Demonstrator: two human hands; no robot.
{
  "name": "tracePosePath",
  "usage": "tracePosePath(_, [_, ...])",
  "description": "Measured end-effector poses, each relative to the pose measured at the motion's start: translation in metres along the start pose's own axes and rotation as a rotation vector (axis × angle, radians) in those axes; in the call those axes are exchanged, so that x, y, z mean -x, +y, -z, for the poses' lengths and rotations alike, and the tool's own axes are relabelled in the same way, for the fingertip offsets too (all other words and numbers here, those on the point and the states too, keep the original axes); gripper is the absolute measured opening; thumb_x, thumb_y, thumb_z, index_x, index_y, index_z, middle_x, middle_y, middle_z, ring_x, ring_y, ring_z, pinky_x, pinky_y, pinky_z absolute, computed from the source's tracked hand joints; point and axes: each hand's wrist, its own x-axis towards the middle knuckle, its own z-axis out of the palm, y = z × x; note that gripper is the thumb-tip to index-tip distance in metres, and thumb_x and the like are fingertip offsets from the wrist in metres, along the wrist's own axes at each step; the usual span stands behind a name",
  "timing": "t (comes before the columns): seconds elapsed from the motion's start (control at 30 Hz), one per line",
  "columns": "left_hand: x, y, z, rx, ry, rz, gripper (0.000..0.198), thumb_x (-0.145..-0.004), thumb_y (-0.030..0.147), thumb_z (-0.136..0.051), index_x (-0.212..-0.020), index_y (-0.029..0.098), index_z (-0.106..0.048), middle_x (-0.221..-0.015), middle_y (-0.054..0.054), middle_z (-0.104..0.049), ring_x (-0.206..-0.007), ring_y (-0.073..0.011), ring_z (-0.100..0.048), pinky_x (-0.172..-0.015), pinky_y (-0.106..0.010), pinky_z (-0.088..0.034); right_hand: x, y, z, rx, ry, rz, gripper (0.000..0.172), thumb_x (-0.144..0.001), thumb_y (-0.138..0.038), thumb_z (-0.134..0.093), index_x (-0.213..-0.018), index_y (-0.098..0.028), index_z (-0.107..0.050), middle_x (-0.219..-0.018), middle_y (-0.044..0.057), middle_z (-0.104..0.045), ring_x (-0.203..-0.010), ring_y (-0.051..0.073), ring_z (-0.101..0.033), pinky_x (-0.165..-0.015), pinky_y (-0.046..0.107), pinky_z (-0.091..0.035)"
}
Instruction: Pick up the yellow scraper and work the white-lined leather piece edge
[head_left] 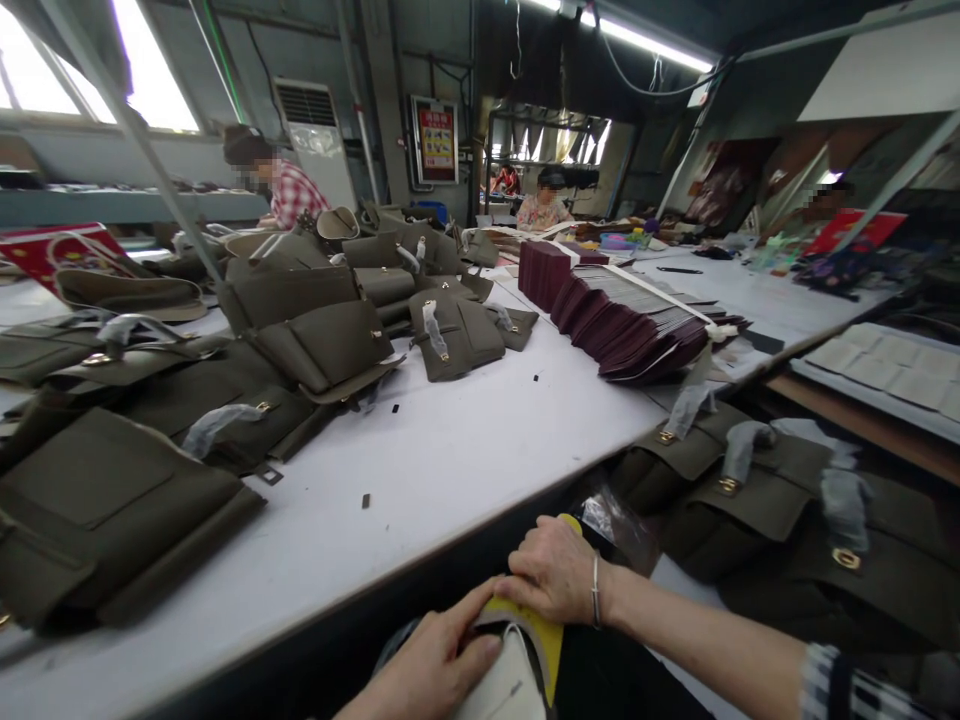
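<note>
My right hand [551,575], with a bangle at its wrist, is closed in a fist over a yellow curved piece [553,640]. A yellow end shows past its knuckles; I cannot make out the piece's kind. My left hand [442,655] pinches the rim of a pale, stiff-looking piece [504,685], thumb on its face and forefinger reaching to my right hand. The yellow band curves around the pale piece's upper edge. Both hands are below the near edge of the white table [480,450], over a dark area. The lower part of the pale piece is cut off by the frame.
Dark olive bags [112,510] crowd the table's left side. Maroon panels [630,320] lie in a tied stack at the back. More olive bags [772,490] with wrapped clasps lie to my right. Small dark bits [366,501] dot the tabletop. Several people work farther off.
</note>
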Motion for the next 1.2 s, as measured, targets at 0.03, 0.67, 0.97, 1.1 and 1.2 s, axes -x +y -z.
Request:
tracePosePath(0.03, [0.001,0.002,0.001,-0.004,-0.004,-0.016,0.046,-0.092,0.035,-0.05,-0.138,0.031,-0.05,-0.079,0.005,-0.065,-0.068,-0.0143,-0.053,-0.065,-0.025,-0.038,-0.001,0.001,-0.002,0.024,0.008,0.03,0.053,-0.096,-0.053,-0.037,-0.064,-0.018,-0.059,-0.066,0.005,-0.069,-0.062,0.016,-0.059,-0.063,0.036,-0.023])
tracePosePath(0.67, [0.005,0.017,0.005,-0.093,-0.034,-0.054,0.03,-0.098,0.043,-0.042,-0.103,0.026,-0.065,-0.089,0.004,-0.069,-0.08,-0.0163,-0.063,-0.071,-0.024,-0.043,-0.006,0.001,0.002,0.13,-0.036,0.119,0.059,-0.099,-0.053,-0.03,-0.065,-0.02,-0.065,-0.064,0.004,-0.071,-0.057,0.016,-0.063,-0.056,0.033,-0.021])
tracePosePath(0.97, [0.005,0.015,0.002,-0.157,-0.024,-0.054,0.029,-0.099,0.044,-0.04,-0.103,0.027,-0.063,-0.094,0.001,-0.07,-0.088,-0.0197,-0.065,-0.076,-0.026,-0.043,0.003,-0.009,0.0,0.15,-0.075,0.039,0.06,-0.101,-0.049,-0.025,-0.07,-0.02,-0.067,-0.067,0.006,-0.072,-0.057,0.018,-0.065,-0.054,0.032,-0.023])
tracePosePath(1.1, [0.005,0.017,0.001,-0.14,-0.023,-0.064,0.028,-0.099,0.04,-0.041,-0.105,0.026,-0.064,-0.093,0.0,-0.071,-0.083,-0.0184,-0.066,-0.072,-0.025,-0.044,0.006,-0.012,-0.001,0.151,-0.091,0.003,0.062,-0.102,-0.049,-0.022,-0.073,-0.02,-0.067,-0.068,0.006,-0.073,-0.059,0.018,-0.066,-0.055,0.032,-0.025])
tracePosePath(1.2, [0.005,0.015,-0.002,-0.132,-0.011,-0.097,0.028,-0.099,0.039,-0.04,-0.108,0.026,-0.063,-0.093,0.0,-0.071,-0.082,-0.0175,-0.066,-0.072,-0.024,-0.044,0.008,-0.015,-0.001,0.155,-0.094,-0.028,0.062,-0.102,-0.048,-0.02,-0.073,-0.02,-0.068,-0.068,0.006,-0.073,-0.06,0.02,-0.067,-0.055,0.032,-0.027])
